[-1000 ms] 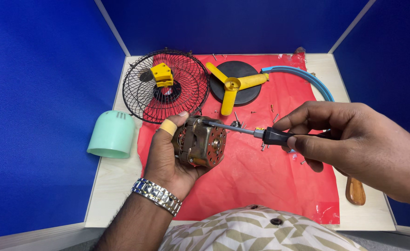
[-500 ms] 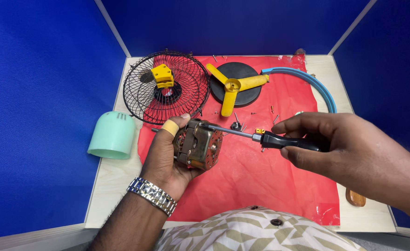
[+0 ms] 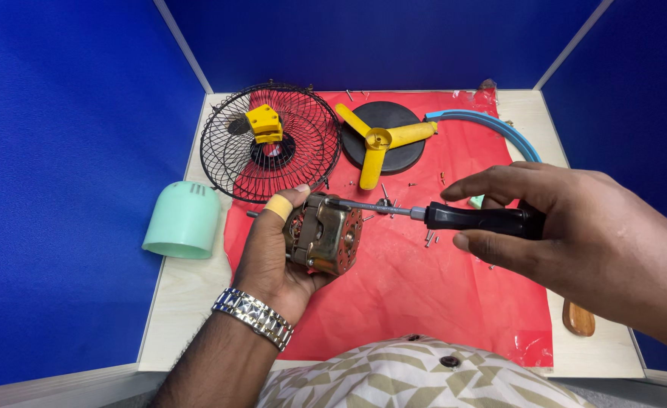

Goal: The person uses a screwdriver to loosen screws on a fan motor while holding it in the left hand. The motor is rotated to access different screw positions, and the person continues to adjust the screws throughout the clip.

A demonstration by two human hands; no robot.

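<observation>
Against the left hand (image 3: 273, 257), gripping the fan motor (image 3: 324, 234), the right hand's (image 3: 567, 227) clenched screwdriver (image 3: 454, 217) has leveled; wire grille (image 3: 269, 142) beyond.

The left hand (image 3: 273, 253) is reaching up from the lower edge with its palm turned inward, fingers curling around what it is gripping and the thumb, wearing a yellow band, pointing upward. A metal watch is sitting on the left wrist. The right hand (image 3: 567, 227) is coming in from the right side, back of the hand up, its fingers (image 3: 492, 181) and thumb closing in a pinching grip that is pointing toward the left hand.
</observation>
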